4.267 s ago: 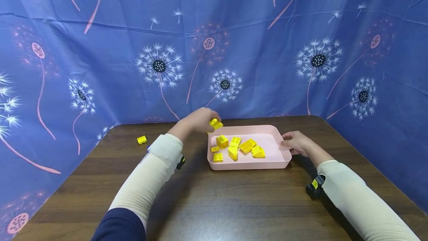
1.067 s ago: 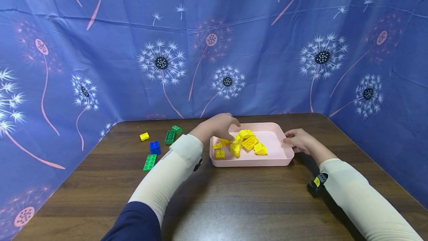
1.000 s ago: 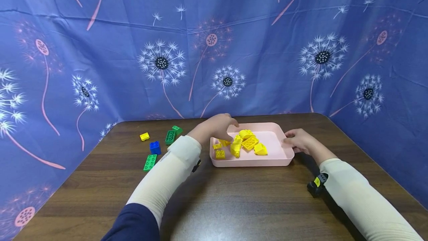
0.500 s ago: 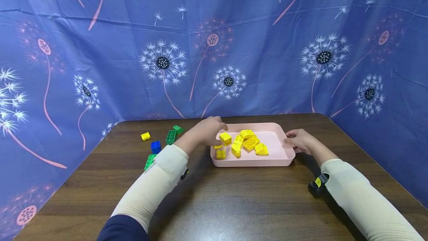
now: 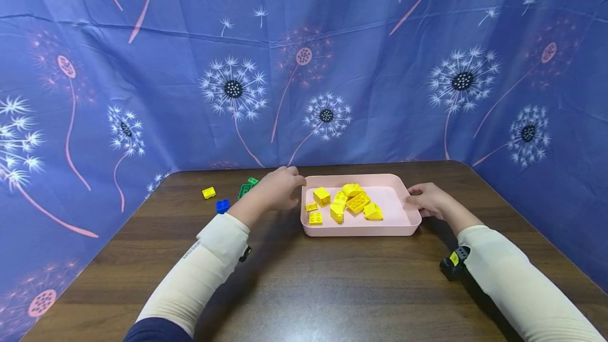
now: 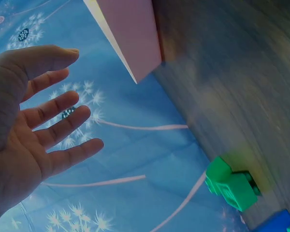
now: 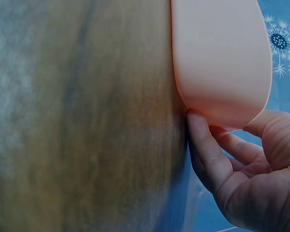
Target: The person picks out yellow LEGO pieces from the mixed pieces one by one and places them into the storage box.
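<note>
My left hand [image 5: 274, 189] hovers just off the left end of the pink tray [image 5: 391, 210]. In the left wrist view its fingers [image 6: 70, 123] are spread and loosely bent, with nothing between them. Several yellow building bricks [image 5: 358, 202] lie in the tray, mostly toward its left and middle; one rounded yellow brick [image 5: 352, 189] sits near the back. At the tray's right end, my right hand [image 5: 429, 202] grips the wall, thumb at the rim and fingers low on the outside, as the right wrist view of the tray wall [image 7: 222, 58] shows.
On the table's left side lie a yellow brick [image 5: 208, 192], a blue brick [image 5: 222, 206] and green bricks [image 5: 245, 189], partly hidden behind my left arm. A blue dandelion-print cloth [image 5: 370, 136] hangs behind the wooden table [image 5: 332, 284].
My left hand has let go of the rounded yellow brick, which now lies in the tray, and has moved left out from over it. The right hand keeps its hold on the tray.
</note>
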{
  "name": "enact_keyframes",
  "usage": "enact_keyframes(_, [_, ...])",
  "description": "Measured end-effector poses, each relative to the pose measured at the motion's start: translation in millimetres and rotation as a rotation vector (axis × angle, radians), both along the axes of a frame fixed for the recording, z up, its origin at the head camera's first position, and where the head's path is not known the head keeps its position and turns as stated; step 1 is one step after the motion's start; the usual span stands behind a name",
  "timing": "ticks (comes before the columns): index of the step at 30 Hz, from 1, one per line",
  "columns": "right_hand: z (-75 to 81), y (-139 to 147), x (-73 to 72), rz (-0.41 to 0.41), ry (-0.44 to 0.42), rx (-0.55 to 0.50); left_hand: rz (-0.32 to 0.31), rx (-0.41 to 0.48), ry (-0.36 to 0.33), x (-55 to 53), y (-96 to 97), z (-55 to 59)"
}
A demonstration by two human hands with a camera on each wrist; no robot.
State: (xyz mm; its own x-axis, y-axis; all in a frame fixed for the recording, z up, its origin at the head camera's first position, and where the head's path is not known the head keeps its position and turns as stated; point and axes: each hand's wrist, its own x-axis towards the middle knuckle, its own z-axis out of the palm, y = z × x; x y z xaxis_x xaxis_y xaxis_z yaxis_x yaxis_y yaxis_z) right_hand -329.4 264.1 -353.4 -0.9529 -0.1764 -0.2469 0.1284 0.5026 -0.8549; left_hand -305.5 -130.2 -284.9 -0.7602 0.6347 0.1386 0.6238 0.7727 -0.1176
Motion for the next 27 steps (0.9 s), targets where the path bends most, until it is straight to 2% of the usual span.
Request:
enact_keyframes(4, [0.3, 0.0, -0.7, -0.005, -0.002, 0.010, -0.022, 0.022, 0.026, 1.1, -11.2, -1.2])
enact_keyframes(13, [-1.1, -0.1, -0.2, 0.001, -0.001, 0.012, -0.023, 0.083, 0.038, 3.5, -35.8, -4.7])
enact_keyframes(18, [-0.7, 1.7, 0.4, 0.012, 0.005, -0.011, -0.011, 0.104, 0.033, 6.8, -50.4, -1.2])
enact_keyframes(23, [-0.6, 2.1, 0.1, 0.013, 0.013, -0.006, -0.024, 0.130, 0.040, 11.0, -64.5, 1.5])
enact_keyframes(27, [0.4, 1.8, -0.3, 0.012, 0.006, 0.005, -0.011, 0.155, 0.037, 14.5, -75.6, 4.7])
